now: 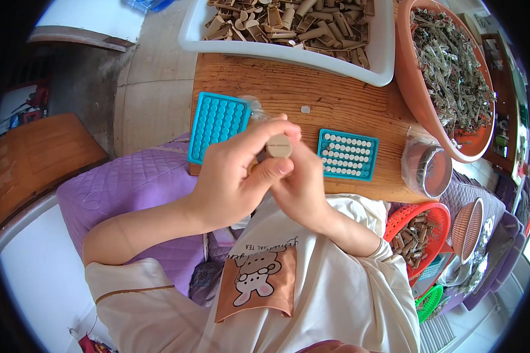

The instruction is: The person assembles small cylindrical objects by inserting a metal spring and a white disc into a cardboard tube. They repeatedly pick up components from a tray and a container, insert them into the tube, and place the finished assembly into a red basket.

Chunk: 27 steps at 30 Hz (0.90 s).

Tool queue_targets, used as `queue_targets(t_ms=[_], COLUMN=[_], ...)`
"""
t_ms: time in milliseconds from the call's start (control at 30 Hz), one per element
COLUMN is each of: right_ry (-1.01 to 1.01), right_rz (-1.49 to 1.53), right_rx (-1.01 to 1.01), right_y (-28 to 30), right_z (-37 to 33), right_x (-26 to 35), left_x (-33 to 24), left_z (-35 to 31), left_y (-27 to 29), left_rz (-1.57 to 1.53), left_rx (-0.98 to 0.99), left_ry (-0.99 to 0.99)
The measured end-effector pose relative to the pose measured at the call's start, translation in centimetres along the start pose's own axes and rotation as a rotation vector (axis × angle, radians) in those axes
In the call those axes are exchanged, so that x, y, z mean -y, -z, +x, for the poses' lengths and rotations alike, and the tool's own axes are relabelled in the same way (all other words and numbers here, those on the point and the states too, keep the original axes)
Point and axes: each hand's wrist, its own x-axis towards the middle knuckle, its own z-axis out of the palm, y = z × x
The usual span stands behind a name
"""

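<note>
Both my hands meet above the wooden table. My left hand [232, 167] is closed round a short tan plastic cylinder [278, 146], whose round end faces up. Its thumb lies just below that end. My right hand [305, 182] is closed against the same cylinder from the other side; its fingertips are partly hidden. Left of the hands lies a teal tray [219, 127] with rows of round cavities. To their right is a second teal tray [367, 175] holding rows of small white round pieces.
A white bin [288, 54] of tan tube pieces stands at the far side. At the right are an orange basin [403, 53] of dark strips with clear plastic, a bagged round container [436, 170] and a red basket [444, 220]. A small white piece [305, 109] lies on the table [347, 106].
</note>
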Motion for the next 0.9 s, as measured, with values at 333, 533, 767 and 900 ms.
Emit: queue_targets(t_ms=[333, 533, 767, 900], right_ry=[0.142, 0.245, 0.439, 0.537], right_rz=[0.081, -0.047, -0.526, -0.552], right_rx=[0.033, -0.025, -0.132, -0.147], right_y=[-1.8, -0.8, 4.8, 6.3], right_z=[-1.1, -0.8, -1.0, -0.8], right_x=[0.2, -0.8, 0.2, 1.3], left_x=[-0.2, 0.0, -0.7, -0.9], left_z=[0.1, 0.0, 0.1, 0.5], left_y=[-0.5, -0.5, 0.0, 0.1], left_rz=[0.186, 0.185, 0.272, 0.352], left_rx=[0.020, 0.057, 0.108, 0.121], left_ry=[-0.342, -0.334, -0.296, -0.323])
